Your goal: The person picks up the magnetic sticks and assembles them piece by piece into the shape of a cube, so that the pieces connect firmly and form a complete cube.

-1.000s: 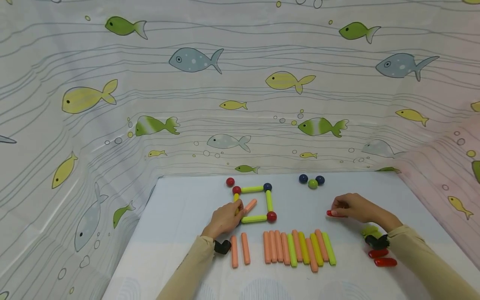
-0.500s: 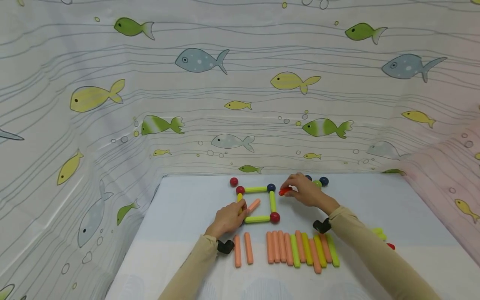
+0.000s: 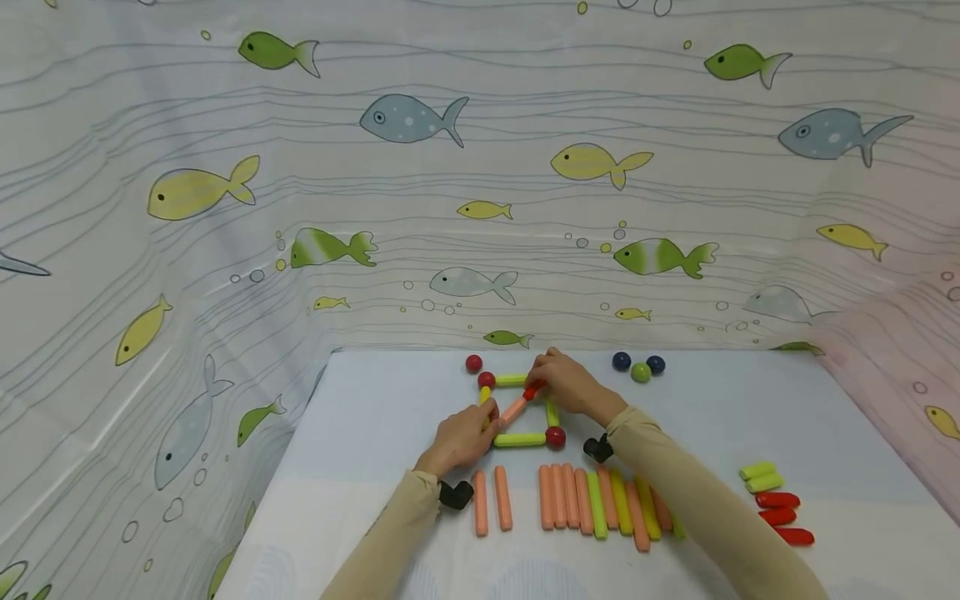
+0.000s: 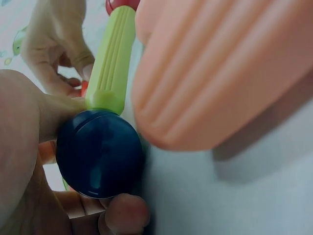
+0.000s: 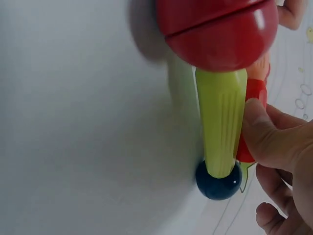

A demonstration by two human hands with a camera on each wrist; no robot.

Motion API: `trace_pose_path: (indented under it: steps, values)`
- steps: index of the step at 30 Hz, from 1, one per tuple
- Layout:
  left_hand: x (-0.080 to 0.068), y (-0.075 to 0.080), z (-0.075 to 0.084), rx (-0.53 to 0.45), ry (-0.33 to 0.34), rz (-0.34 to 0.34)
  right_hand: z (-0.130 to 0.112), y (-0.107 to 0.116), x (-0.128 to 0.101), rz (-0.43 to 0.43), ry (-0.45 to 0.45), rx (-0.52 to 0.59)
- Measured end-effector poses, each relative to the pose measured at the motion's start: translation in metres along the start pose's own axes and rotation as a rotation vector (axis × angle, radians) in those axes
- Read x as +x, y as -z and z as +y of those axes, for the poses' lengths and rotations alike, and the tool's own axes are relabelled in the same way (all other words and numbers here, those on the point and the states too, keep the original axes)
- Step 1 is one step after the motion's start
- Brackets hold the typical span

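A square frame of sticks and balls lies on the table. Its corners include a red ball (image 3: pixel 555 437) and another red ball (image 3: pixel 487 380). My left hand (image 3: pixel 461 435) curls its fingers round the dark blue ball (image 4: pixel 100 154) at the near left corner, where a lime stick (image 4: pixel 113 61) joins it. Inside the frame a peach stick (image 3: pixel 513 412) runs diagonally from that corner. My right hand (image 3: pixel 566 383) pinches a short red stick (image 5: pixel 257 93) in line with the peach one, their ends meeting. Another dark blue ball (image 5: pixel 218 183), at the far right corner, is hidden from the head view.
Two peach sticks (image 3: pixel 503 498) lie by the left wrist. A row of peach, lime and yellow sticks (image 3: pixel 572 497) is partly under the right forearm. Short lime pieces (image 3: pixel 757 471) and red pieces (image 3: pixel 795 537) lie right. Loose balls (image 3: pixel 641 372) and a red ball (image 3: pixel 474 363) sit at the back.
My right hand has carried the red stick leftward from the table's right side to the frame's far right corner, against the peach stick. My left hand has stayed at its corner.
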State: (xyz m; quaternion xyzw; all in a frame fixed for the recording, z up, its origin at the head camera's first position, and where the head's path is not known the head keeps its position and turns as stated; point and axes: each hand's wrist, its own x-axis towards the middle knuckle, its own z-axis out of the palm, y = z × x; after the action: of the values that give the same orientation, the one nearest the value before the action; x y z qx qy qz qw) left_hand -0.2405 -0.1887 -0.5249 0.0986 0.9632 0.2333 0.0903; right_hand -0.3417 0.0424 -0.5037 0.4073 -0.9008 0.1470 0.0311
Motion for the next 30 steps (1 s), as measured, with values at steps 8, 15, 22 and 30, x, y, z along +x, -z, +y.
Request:
trace_pose_path:
  steps: [8,15,22,30]
  values:
    - [0.001,0.001,0.0,0.023,0.001,0.008,-0.002,-0.001,0.001,-0.055,-0.031,0.06]
    - [-0.001,0.0,0.001,0.029,-0.017,0.031,-0.006,-0.003,0.002,-0.076,-0.042,0.064]
    - [-0.002,-0.001,0.003,0.039,-0.015,0.049,-0.01,-0.007,0.003,-0.079,-0.062,0.054]
    - [-0.003,-0.001,0.005,0.032,-0.013,0.047,-0.013,-0.011,0.001,-0.01,-0.037,0.043]
